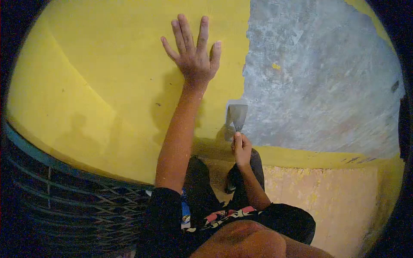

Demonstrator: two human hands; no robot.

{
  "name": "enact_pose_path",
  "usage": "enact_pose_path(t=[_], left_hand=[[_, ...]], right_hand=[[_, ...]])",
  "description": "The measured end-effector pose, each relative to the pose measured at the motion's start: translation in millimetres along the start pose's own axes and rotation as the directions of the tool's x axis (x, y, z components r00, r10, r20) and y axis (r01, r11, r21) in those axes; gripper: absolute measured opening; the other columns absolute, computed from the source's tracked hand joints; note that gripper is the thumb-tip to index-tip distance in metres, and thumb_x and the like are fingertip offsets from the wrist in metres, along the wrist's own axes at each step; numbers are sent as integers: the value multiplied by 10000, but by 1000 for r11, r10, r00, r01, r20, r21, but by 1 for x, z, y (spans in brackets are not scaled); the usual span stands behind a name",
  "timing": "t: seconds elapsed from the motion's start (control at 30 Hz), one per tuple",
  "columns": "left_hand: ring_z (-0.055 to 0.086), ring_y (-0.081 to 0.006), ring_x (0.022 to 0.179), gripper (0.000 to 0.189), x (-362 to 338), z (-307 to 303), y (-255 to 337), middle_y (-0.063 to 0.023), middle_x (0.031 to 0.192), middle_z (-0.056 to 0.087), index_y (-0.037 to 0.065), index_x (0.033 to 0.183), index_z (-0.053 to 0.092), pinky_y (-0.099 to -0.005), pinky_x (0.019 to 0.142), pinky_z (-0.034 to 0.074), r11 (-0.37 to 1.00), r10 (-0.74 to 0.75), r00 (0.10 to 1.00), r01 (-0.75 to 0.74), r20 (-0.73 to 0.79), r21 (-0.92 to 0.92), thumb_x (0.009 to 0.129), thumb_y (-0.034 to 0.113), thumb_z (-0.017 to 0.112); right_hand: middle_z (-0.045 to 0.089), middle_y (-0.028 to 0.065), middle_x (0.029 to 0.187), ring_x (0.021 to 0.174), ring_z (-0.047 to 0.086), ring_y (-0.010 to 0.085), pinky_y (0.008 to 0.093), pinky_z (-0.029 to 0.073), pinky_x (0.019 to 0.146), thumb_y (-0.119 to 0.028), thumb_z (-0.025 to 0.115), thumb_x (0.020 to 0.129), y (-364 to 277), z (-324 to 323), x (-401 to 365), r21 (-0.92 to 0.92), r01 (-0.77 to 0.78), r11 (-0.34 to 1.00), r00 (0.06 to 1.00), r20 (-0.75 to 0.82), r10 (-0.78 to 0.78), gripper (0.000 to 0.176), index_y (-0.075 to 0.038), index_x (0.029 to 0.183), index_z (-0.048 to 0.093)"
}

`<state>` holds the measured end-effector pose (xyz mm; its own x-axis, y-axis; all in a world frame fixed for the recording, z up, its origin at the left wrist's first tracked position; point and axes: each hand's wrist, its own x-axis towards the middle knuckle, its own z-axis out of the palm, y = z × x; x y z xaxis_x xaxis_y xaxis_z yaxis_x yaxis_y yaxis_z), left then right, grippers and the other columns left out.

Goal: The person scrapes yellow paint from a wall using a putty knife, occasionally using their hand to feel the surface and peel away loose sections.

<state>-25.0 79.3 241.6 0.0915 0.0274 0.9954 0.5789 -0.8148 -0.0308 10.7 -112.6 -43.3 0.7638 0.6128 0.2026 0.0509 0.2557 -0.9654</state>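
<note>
My left hand (193, 60) lies flat with fingers spread against the yellow wall (124, 51), holding nothing. Lower and to the right, my right hand (242, 148) grips the handle of a metal scraper (238, 115). The scraper's wide blade points up and lies over the wall near the ragged border between the yellow paint and a bare grey area (318, 81). A small pale bare patch shows around the blade. One yellow fleck (276, 66) remains within the grey area.
Dark metal latticework (124, 200) stands at the lower left. The light floor (318, 193) at the lower right carries scattered yellow bits. My bent legs are beneath my arms, close to the wall's lower edge.
</note>
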Motion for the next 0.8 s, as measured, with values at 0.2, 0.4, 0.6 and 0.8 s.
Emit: enact_pose_path(t=[0.2, 0.4, 0.6, 0.8], left_hand=[[222, -431, 1486, 569, -6, 5, -2, -249, 1612, 226, 251, 1506, 449, -663, 1158, 56, 996, -71, 997, 68, -41, -63, 960, 406, 474], [224, -445, 1480, 543, -5, 2, -4, -255, 1609, 224, 244, 1502, 457, -660, 1161, 75, 992, -97, 994, 92, -52, -85, 978, 385, 437], [221, -446, 1482, 539, -6, 4, -5, -255, 1607, 230, 236, 1503, 454, -651, 1166, 78, 993, -96, 994, 91, -51, -80, 987, 387, 414], [219, -447, 1483, 532, -6, 4, -4, -257, 1607, 230, 233, 1499, 460, -648, 1166, 80, 994, -97, 994, 93, -53, -65, 990, 383, 411]], right_hand=[[462, -48, 626, 551, 400, 60, 267, 328, 495, -342, 565, 1032, -68, 22, 7, -59, -36, 998, 998, -54, 33, 402, -51, 754, 573], [415, -50, 548, 453, 378, 45, 248, 271, 425, -370, 565, 1029, -31, 24, -8, -5, -57, 998, 991, -125, 55, 426, -68, 728, 559], [398, -48, 526, 423, 364, 49, 255, 260, 396, -387, 576, 1020, -38, 18, -9, -6, -88, 996, 991, -101, 87, 431, -68, 732, 562], [387, -53, 508, 397, 346, 46, 255, 243, 377, -384, 585, 1016, -41, 14, -6, -14, -124, 992, 988, -90, 122, 423, -69, 735, 568]])
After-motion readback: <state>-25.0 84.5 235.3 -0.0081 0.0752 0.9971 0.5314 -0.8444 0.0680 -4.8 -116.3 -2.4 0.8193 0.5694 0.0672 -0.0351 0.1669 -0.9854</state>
